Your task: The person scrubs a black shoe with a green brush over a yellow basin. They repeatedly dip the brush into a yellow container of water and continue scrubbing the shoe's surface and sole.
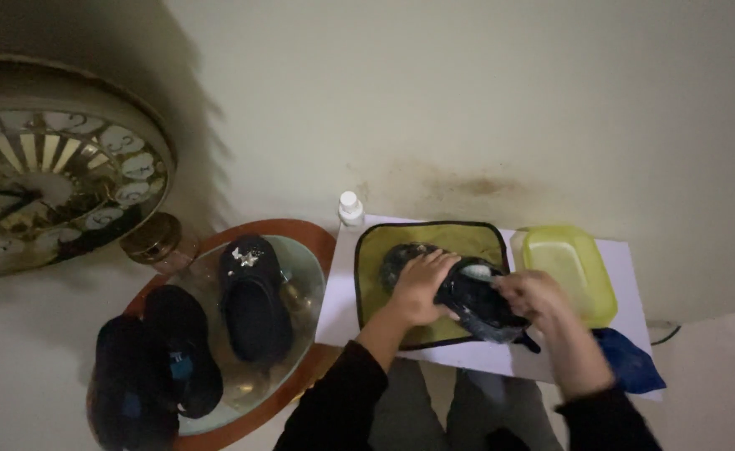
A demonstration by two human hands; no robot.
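My left hand grips the toe end of a dark shoe and presses it onto a yellow-green cloth with a black border. At the shoe's other end, my right hand holds a small brush whose pale head rests against the shoe's upper side. The cloth lies on a white board across my lap. Both of my sleeves are black.
A yellow plastic tub and a blue cloth lie right of the shoe. A white bottle stands behind the cloth. Left is a round glass-topped table carrying three dark shoes. A large wall clock hangs at far left.
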